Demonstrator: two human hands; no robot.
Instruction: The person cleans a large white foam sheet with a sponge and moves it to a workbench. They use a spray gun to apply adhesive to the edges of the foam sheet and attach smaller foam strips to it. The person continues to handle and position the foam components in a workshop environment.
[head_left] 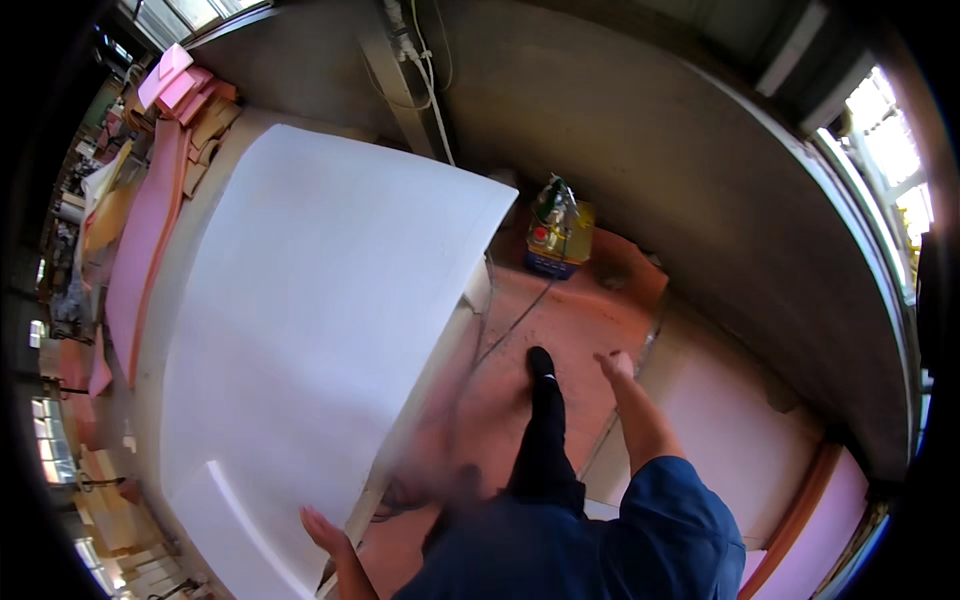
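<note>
A large white foam sheet (310, 290) covers the worktable on my left. A second white piece (235, 535) with a raised edge lies at its near end. My left hand (325, 530) is above the sheet's near right edge, fingers stretched out, holding nothing; whether it touches the sheet I cannot tell. My right hand (615, 366) hangs in the air over the reddish floor covering, its fingers extended and nothing in them. It is nearest to the pale board (690, 390) on the right.
Ahead on the floor stands a yellow and blue can (562, 250) with a green and silver tool on top. A dark hose (520, 318) runs from it toward the table. Pink foam sheets (150, 250) and foam offcuts (180, 85) lie left of the table. A wall (600, 150) closes the far side.
</note>
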